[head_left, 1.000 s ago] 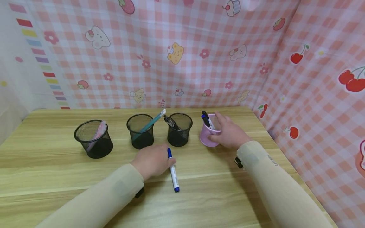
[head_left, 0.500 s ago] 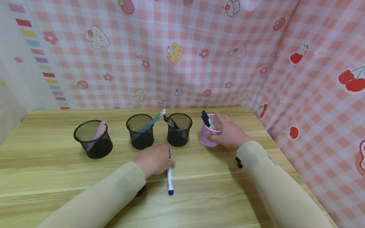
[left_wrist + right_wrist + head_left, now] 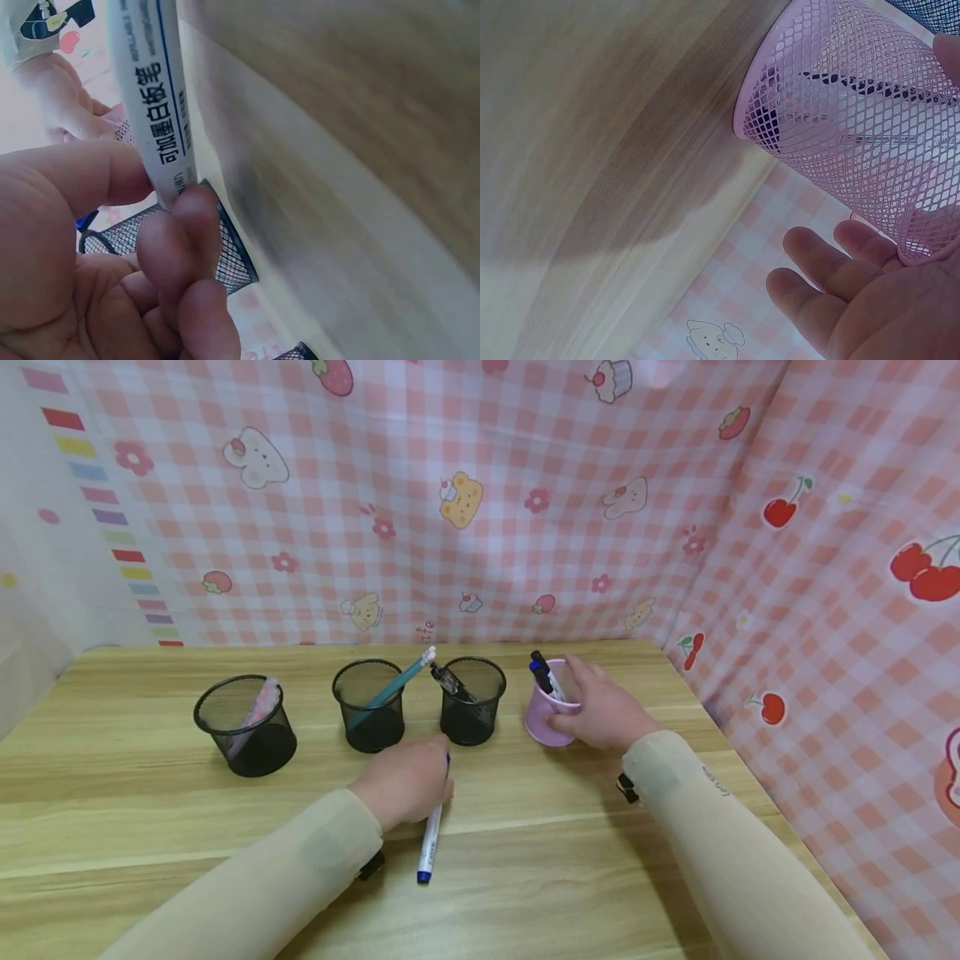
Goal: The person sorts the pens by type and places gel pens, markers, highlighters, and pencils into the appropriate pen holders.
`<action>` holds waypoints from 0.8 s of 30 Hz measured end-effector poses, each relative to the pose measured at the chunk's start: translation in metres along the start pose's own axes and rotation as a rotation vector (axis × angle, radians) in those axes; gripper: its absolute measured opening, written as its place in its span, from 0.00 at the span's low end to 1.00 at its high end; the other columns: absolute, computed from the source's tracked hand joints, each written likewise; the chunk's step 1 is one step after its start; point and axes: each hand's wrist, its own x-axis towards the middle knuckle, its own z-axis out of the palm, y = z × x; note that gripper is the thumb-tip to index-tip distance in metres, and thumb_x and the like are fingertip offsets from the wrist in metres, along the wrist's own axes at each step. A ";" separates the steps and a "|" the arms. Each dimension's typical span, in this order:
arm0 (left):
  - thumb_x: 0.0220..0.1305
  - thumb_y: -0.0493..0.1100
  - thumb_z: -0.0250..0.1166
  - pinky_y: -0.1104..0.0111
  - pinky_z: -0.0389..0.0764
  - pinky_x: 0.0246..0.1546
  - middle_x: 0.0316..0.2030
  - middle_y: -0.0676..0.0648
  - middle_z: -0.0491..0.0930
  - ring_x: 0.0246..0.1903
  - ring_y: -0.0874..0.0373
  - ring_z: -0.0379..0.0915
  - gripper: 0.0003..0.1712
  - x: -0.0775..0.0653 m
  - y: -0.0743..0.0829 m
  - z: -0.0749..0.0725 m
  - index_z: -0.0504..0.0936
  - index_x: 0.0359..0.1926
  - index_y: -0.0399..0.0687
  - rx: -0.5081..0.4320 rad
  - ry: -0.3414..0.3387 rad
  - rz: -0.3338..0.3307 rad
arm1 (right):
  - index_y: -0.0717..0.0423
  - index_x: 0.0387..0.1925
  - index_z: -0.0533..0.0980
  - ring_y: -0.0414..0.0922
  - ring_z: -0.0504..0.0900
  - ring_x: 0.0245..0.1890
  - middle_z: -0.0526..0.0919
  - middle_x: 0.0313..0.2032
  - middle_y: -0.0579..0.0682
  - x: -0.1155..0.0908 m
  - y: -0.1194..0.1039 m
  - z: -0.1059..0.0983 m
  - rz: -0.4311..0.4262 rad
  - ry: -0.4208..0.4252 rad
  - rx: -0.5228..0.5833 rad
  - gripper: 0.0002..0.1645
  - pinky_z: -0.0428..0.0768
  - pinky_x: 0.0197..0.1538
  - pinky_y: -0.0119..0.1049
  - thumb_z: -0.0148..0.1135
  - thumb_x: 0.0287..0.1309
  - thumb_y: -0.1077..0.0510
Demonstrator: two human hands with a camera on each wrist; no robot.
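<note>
My left hand (image 3: 405, 781) pinches a white whiteboard marker (image 3: 429, 847) with blue ends between thumb and fingers, low over the table. The left wrist view shows the printed barrel of the marker (image 3: 154, 97) at the fingertips, the other fingers curled below. To the right, my right hand (image 3: 609, 710) grips a pink mesh pen cup (image 3: 542, 725) near its rim, thumb in front. Two markers (image 3: 546, 678), one black-capped and one with a blue end, lean in that cup. In the right wrist view the pink cup (image 3: 840, 112) stands upright on the table, several fingers spread beside it.
Left of the pink cup stand three black mesh cups: one with a black pen (image 3: 450, 681), one with teal pencils (image 3: 401, 681), and a far-left cup (image 3: 262, 752) holding a pink pen (image 3: 262, 702). A checked cloth (image 3: 420, 485) hangs behind the wooden table (image 3: 540, 877).
The marker has swung in my left hand: its lower blue end has moved left and slightly toward me. My right hand and the pink cup have stayed put.
</note>
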 end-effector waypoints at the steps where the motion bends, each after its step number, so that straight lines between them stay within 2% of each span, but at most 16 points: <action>1: 0.72 0.48 0.68 0.64 0.77 0.29 0.33 0.50 0.80 0.28 0.55 0.77 0.19 0.000 0.000 0.000 0.78 0.56 0.43 -0.011 0.005 0.002 | 0.54 0.85 0.44 0.68 0.73 0.70 0.58 0.78 0.69 0.000 0.000 0.000 0.001 -0.001 0.001 0.66 0.70 0.73 0.66 0.72 0.61 0.38; 13: 0.70 0.48 0.67 0.64 0.76 0.25 0.33 0.51 0.81 0.26 0.55 0.77 0.25 -0.004 0.006 -0.004 0.73 0.64 0.50 -0.082 0.046 0.013 | 0.53 0.85 0.43 0.68 0.72 0.71 0.58 0.78 0.69 0.000 0.001 0.000 0.005 -0.005 -0.003 0.67 0.69 0.73 0.67 0.72 0.61 0.37; 24: 0.70 0.47 0.66 0.65 0.75 0.24 0.34 0.50 0.82 0.26 0.55 0.76 0.23 -0.006 0.009 -0.005 0.73 0.63 0.51 -0.082 0.088 0.031 | 0.54 0.85 0.43 0.68 0.72 0.71 0.59 0.77 0.69 0.000 0.001 0.001 0.001 0.002 0.000 0.67 0.70 0.73 0.66 0.72 0.60 0.38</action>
